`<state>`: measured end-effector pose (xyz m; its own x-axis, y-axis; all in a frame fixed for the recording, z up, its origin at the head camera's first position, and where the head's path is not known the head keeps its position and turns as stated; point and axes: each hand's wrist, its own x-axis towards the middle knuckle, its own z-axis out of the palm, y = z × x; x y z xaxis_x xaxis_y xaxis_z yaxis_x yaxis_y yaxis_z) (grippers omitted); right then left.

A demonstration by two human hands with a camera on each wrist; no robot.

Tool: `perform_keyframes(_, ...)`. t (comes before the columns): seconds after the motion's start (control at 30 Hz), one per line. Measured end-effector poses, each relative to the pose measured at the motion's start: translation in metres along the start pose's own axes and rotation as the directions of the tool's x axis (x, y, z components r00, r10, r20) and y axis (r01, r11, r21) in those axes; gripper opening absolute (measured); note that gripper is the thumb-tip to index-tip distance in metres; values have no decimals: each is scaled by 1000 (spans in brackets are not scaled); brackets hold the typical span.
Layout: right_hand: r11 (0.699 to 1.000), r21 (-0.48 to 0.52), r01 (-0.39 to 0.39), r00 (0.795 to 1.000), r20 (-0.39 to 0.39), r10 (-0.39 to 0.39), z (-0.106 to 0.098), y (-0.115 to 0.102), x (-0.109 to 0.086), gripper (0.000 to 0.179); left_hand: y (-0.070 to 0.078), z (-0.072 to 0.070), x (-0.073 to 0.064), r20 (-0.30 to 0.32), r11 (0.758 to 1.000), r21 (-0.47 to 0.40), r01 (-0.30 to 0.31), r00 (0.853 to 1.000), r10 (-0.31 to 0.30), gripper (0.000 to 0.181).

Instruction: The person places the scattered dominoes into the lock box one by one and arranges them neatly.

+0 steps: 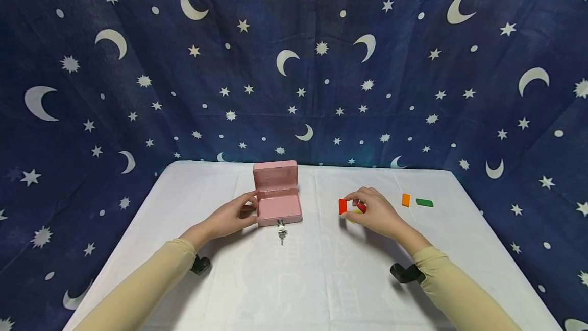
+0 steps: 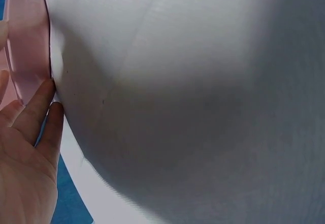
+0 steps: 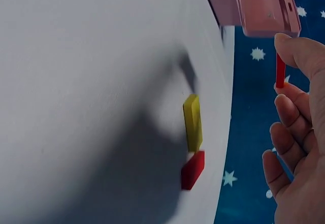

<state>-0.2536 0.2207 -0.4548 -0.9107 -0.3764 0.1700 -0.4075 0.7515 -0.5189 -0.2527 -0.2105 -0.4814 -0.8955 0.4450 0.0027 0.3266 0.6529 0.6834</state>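
Observation:
A pink metal cash box [image 1: 278, 207] stands on the white table with its lid raised and its inside bare. My left hand [image 1: 237, 213] rests at the left side of the box, fingertips against its wall. In the left wrist view, the left hand's fingers [image 2: 38, 107] touch the box near a lower corner. My right hand [image 1: 376, 212] pinches a red block [image 1: 343, 207] between thumb and fingertip, above the table. Below that hand lie a yellow block [image 3: 192, 122] and a second red block [image 3: 193, 170], both partly hidden in the head view.
Farther right on the table lie an orange block [image 1: 406, 199] and a green block [image 1: 424, 202]. Keys [image 1: 282, 236] hang from the lock at the front of the box. A dark blue curtain [image 1: 317, 91] with moons and stars surrounds the table's back and sides.

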Motion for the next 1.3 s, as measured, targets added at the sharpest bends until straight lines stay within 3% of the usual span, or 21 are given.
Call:
perform_keyframes(0.2, 1000, -11, 26, 1000, -9, -26, 8, -12, 10, 39, 0, 0, 0, -5, 1000, 8, -7, 1000, 7, 73)
perform_keyframes(0.43, 998, -4, 69, 997, -15, -69, 16, -26, 21, 42, -1, 1, -1, -11, 1000, -4, 3, 1000, -3, 37)
perform_keyframes(0.63, 995, -3, 102, 995, -18, -102, 24, -36, 29, 41, -2, 2, 0, -24, 1000, 3, -12, 1000, 12, 57)
perform_keyframes(0.83, 994, -9, 110, 994, -14, -110, 32, -46, 39, 41, -2, 2, 0, -23, 1000, 2, -12, 1000, 12, 37)
perform_keyframes(1.3, 992, -41, 117, 993, -5, -117, 49, -70, 61, 41, -2, 2, 0, -28, 1000, 2, -15, 999, 15, 34)
